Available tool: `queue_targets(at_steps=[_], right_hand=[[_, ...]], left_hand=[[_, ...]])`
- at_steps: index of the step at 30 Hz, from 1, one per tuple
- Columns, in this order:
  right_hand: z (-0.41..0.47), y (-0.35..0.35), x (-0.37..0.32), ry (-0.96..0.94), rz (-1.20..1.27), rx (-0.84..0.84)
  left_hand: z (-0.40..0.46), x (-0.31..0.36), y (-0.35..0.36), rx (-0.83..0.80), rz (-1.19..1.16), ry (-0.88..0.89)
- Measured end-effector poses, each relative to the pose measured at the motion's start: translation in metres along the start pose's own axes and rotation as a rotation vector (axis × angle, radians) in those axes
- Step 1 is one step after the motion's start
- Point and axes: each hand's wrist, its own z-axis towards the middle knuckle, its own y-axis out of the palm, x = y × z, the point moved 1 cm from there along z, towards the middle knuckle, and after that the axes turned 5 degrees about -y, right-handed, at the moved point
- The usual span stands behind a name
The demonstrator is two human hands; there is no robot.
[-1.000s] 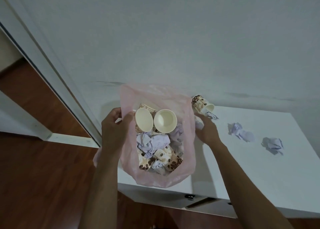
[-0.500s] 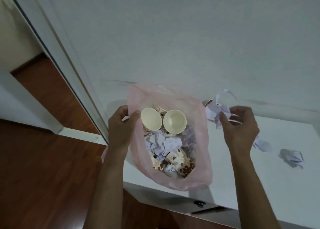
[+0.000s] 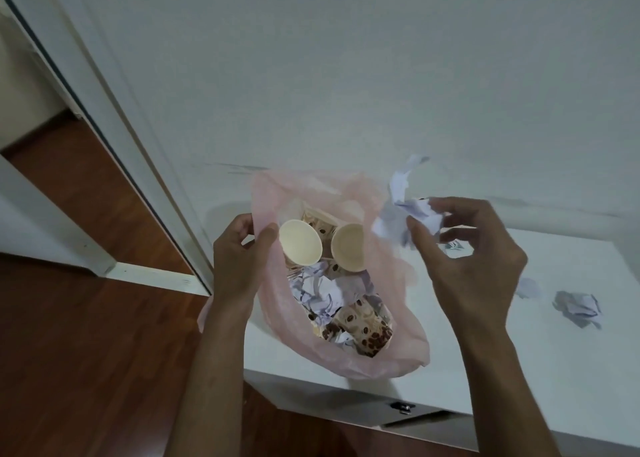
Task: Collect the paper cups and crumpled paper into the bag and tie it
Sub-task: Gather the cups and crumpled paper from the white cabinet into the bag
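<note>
Pink thin-plastic bag (image 3: 398, 339) sits on the left corner of the white table (image 3: 519, 370), mouth open toward the camera. Left hand (image 3: 239, 269) pinches the near-left rim between thumb and fingers, probably to keep the mouth spread so stuff drops in without a second hand.

Right hand (image 3: 474, 262) is up beside the right rim, thumb and fingertips loosely pinching a wad of crumpled paper (image 3: 408, 210); the other fingers are spread. A dark speck shows at the wad's top edge, can't tell if a cup is in there with it. The wad is at the rim, not over the opening yet; my read is it's about to go in.

Bag contents: two paper cups (image 3: 301, 245) near the top, pale insides facing the camera, more brown-patterned cups around and below them, crumpled paper packed between. Looks about half full, with slack plastic left at the rim for a knot.

On the table: one paper ball (image 3: 578, 307) right of the hand, a smaller scrap (image 3: 528, 287) next to it, partly hidden by the wrist. Something small shows through the gap in the fingers, can't identify it.

Judgement: collection mostly done, tie not started.
</note>
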Motion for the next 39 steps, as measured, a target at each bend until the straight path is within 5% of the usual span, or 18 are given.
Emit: queue_targets(at_steps=[6, 8, 12, 13, 17, 19, 22, 29, 33, 36, 39], right_hand=[[0.008, -0.009, -0.009, 0.071, 0.154, 0.021], [0.004, -0.003, -0.007, 0.111, 0.170, -0.183], [-0.014, 0.015, 0.004, 0.154, 0.107, -0.870], [-0.018, 0.017, 0.008, 0.134, 0.120, -0.915], [-0.023, 0.017, 0.033, 0.107, -0.195, -0.499], [-0.025, 0.010, 0.051, 0.242, -0.345, -0.499], [-0.025, 0.006, 0.071, 0.506, -0.278, -0.672], [0.032, 0.003, 0.052, 0.211, 0.107, 0.002], [0.044, 0.013, 0.065, 0.344, 0.066, -0.186], [0.042, 0.007, 0.080, 0.315, 0.115, -0.105], [0.035, -0.002, 0.098, 0.354, 0.163, -0.237]], left_hand=[[-0.002, 0.002, 0.002, -0.021, 0.011, 0.019], [-0.002, 0.002, 0.003, -0.014, 0.025, 0.032], [-0.002, 0.002, 0.004, 0.000, 0.059, 0.070], [-0.002, 0.002, 0.004, -0.001, 0.053, 0.066], [-0.005, 0.007, 0.005, 0.004, 0.046, 0.052], [-0.007, 0.009, 0.004, 0.007, 0.042, 0.038], [-0.006, 0.008, 0.004, 0.033, 0.040, 0.025], [0.007, 0.015, -0.010, 0.183, 0.006, -0.034], [0.004, 0.020, -0.008, 0.189, 0.042, -0.066], [-0.006, 0.021, 0.000, 0.178, 0.015, -0.061], [-0.015, 0.020, 0.012, 0.162, 0.028, -0.056]])
